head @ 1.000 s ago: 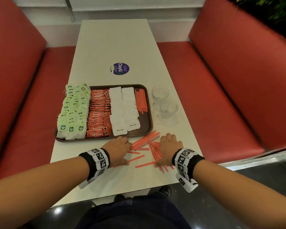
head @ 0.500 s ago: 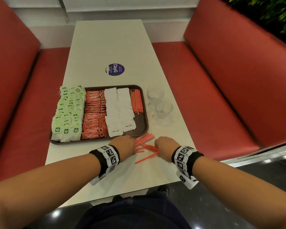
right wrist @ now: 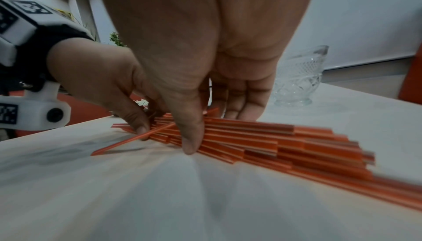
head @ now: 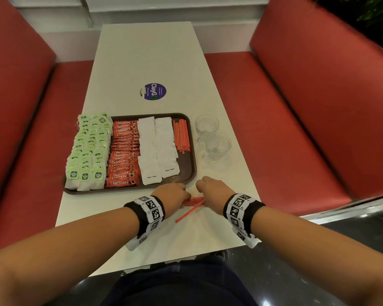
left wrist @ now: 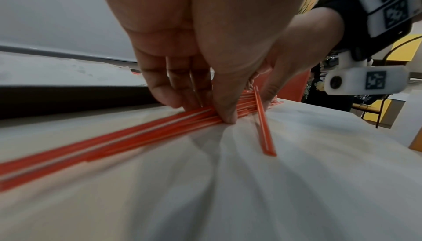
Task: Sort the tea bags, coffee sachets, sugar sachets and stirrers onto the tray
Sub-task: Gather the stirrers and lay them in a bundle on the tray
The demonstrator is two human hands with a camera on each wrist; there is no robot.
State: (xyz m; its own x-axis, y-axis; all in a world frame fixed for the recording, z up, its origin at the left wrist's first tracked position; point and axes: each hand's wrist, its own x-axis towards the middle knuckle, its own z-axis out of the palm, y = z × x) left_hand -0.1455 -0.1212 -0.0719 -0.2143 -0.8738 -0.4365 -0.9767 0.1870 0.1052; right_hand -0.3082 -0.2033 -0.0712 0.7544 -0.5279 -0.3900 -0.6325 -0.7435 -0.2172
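Note:
A brown tray point(head: 189, 171) holds rows of green-tagged tea bags point(head: 86, 155), red coffee sachets point(head: 124, 155), white sugar sachets point(head: 157, 149) and a strip of red stirrers point(head: 181, 135). In front of the tray, a bundle of loose red stirrers point(head: 194, 200) lies on the white table. My left hand point(head: 173, 193) pinches the bundle's left part between thumb and fingers point(left wrist: 164, 98). My right hand point(head: 212, 191) pinches its right part the same way, thumb point(right wrist: 189, 136) on the near side. One stray stirrer point(head: 189, 212) lies slanted just in front of the bundle.
Two empty cut-glass cups point(head: 206, 125) point(head: 218, 146) stand right of the tray. A round purple sticker point(head: 153, 91) sits mid-table. Red benches point(head: 274, 120) flank the table. The table's front edge is near my wrists.
The scattered stirrers have been swept together into one tight bundle. Both hands moved inward toward each other and now squeeze it; one stirrer stays outside.

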